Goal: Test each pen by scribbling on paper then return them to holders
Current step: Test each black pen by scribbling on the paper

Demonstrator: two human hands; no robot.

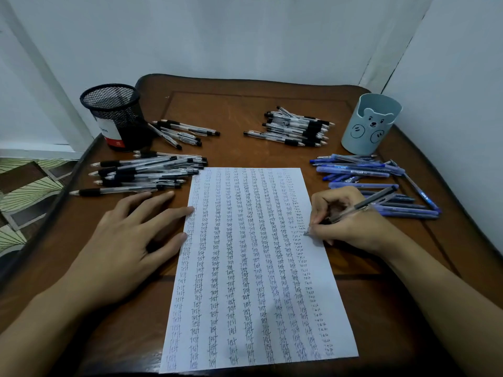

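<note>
I'm looking at a dark wooden table [272,104] sitting against pale walls [245,36], its raised rim catching soft light; a patterned floor [24,186] is showing past its left edge.

A dark brown wooden table [245,104] with raised, curved edges is carrying everything. A sheet of paper [255,268], covered in columns of the word "test", is lying in the middle. A black mesh holder [115,118] is standing at the back left, and a pale blue holder with a bear face [370,126] at the back right. Black-gripped pens are lying in three heaps: beside the mesh holder [182,131], left of the paper [144,170], and at the back centre [296,129]. Blue pens [359,170] are lying piled on the right.
</note>
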